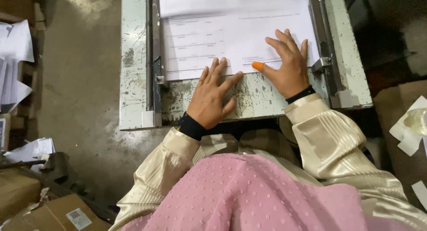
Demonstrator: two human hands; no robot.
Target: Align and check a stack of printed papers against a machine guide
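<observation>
Down on a worn metal bench (262,97), both hands are lying flat with the fingers spread, neither grip closing around anything. The left hand (211,97) is resting palm down on the bare metal, its fingertips just reaching over the near edge of a stack of white printed paper (231,31). The right hand (289,64) is pressing flat on the near right corner of that paper, and an orange rubber tip (258,66) is capping its thumb, which is lying along the near edge of the sheets.

The paper is smooth, rectangular and faintly printed, and it is sitting between two straight metal rails: a long grey bar (150,48) on the left and an angled guide (322,40) on the right with a small bracket beside the right hand. The bench top is pale painted steel, scratched and chipped into dark flecks, with square corners.

Glossy cream sleeves (329,142) with fine pleats and black cuffs are covering both arms, and a pink dotted cloth (262,195) with a bumpy weave is filling the bottom of the view. Brown cardboard boxes (49,213) and loose white scraps (15,48) are lying on the grey concrete floor (80,80) to the left.
</observation>
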